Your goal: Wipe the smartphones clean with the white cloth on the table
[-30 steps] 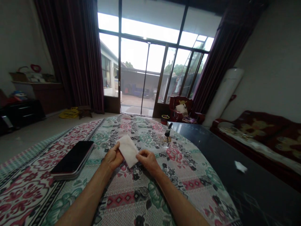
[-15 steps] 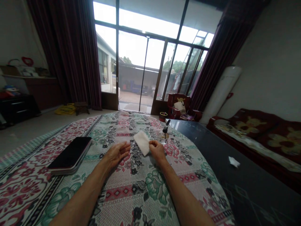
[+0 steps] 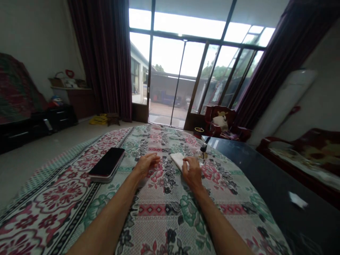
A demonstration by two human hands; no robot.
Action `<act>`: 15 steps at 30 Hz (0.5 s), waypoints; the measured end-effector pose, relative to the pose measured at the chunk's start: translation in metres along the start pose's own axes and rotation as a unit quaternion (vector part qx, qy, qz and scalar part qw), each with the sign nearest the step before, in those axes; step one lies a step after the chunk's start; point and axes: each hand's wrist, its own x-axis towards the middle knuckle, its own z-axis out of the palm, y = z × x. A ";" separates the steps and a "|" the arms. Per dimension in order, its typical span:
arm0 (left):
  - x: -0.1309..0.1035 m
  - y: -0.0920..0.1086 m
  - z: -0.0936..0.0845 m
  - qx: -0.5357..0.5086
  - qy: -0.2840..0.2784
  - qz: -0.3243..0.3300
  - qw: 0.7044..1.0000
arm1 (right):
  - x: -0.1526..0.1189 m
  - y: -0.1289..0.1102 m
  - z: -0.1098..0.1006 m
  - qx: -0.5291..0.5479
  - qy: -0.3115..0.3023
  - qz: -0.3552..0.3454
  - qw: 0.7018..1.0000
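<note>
A folded white cloth or tissue point(image 3: 177, 160) lies flat on the flowered tablecloth. My right hand point(image 3: 192, 171) rests over its right edge, fingers curved and slightly apart, hiding part of it. To the left of it, my left hand point(image 3: 147, 164) hovers at the table with fingers stretched out, holding nothing. Just beyond my right hand stands a small clear bottle point(image 3: 202, 154) with a black top point(image 3: 204, 144). A black-faced phone-like slab point(image 3: 109, 162) lies left of my left hand, seemingly stacked on something pale.
The patterned tablecloth point(image 3: 159, 226) covers the round table. A dark glossy tabletop point(image 3: 265, 184) adjoins on the right, with a crumpled white scrap point(image 3: 298, 200) on it. Beyond are a wooden armchair point(image 3: 221, 122), a sofa point(image 3: 313, 156) and glass doors point(image 3: 170, 88).
My right hand has gone from pinching the cloth's raised edge to resting over it, and the cloth now lies flatter. The view has turned left, shifting everything rightward.
</note>
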 end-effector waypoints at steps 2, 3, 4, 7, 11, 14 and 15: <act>0.000 0.009 -0.005 0.044 0.015 0.038 0.998 | -0.006 -0.016 0.005 0.057 -0.057 -0.036 0.996; 0.001 0.014 -0.009 0.080 0.023 0.060 0.995 | -0.010 -0.023 0.008 0.081 -0.092 -0.051 0.991; 0.001 0.020 -0.014 0.129 0.032 0.086 0.987 | -0.014 -0.029 0.011 0.100 -0.126 -0.063 0.985; 0.003 0.041 -0.036 0.333 0.102 0.173 0.921 | -0.023 -0.042 0.017 0.103 -0.204 -0.070 0.971; -0.001 0.069 -0.074 0.518 0.204 0.176 0.812 | -0.021 -0.053 0.025 0.058 -0.238 -0.024 0.969; -0.008 0.081 -0.100 0.629 0.257 0.137 0.721 | -0.014 -0.072 0.039 0.120 -0.238 0.017 0.964; -0.010 0.083 -0.106 0.646 0.267 0.114 0.706 | -0.012 -0.081 0.046 0.158 -0.248 0.034 0.955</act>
